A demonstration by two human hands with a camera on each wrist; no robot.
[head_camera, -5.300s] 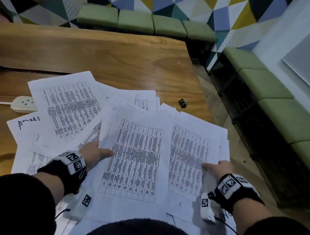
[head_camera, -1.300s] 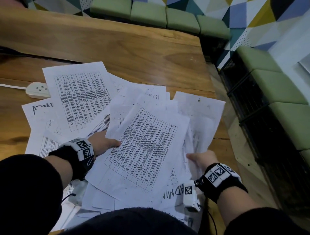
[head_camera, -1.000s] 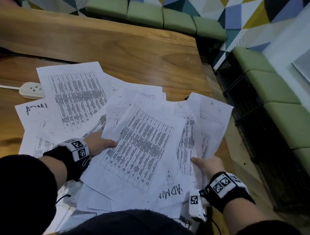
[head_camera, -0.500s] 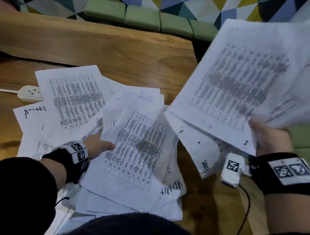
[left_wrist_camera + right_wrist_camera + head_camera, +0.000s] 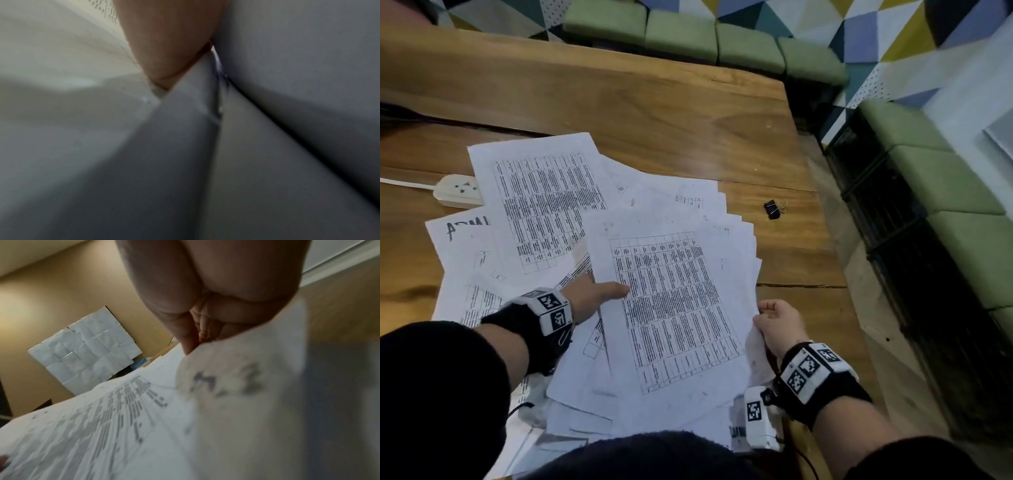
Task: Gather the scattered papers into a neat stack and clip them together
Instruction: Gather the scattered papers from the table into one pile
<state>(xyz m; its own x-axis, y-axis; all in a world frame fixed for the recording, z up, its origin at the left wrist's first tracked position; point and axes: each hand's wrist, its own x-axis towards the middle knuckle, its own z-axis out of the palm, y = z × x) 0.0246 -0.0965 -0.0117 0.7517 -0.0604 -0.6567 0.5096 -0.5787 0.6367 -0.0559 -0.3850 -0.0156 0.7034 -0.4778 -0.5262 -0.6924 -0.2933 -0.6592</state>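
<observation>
White printed papers (image 5: 534,205) lie scattered over the wooden table (image 5: 654,113). In the middle is a fanned bundle of sheets (image 5: 674,308) with a printed table on top. My left hand (image 5: 616,291) holds the bundle's left edge, thumb on top and fingers hidden beneath; the left wrist view shows one finger (image 5: 170,40) wedged between sheets. My right hand (image 5: 763,315) pinches the bundle's right edge, and its curled fingers (image 5: 205,321) close on the paper (image 5: 123,426). A black binder clip (image 5: 774,208) lies alone on the wood, right of the papers.
A white power strip (image 5: 457,190) with its cable sits at the left, partly under a sheet. The table's right edge (image 5: 835,260) is close to my right hand. Green cushioned benches (image 5: 945,192) run along the far and right sides.
My right hand lifted a bundle of sheets off the right side, swung it up, then brought it down onto the pile beside my left hand. The binder clip is uncovered again.
</observation>
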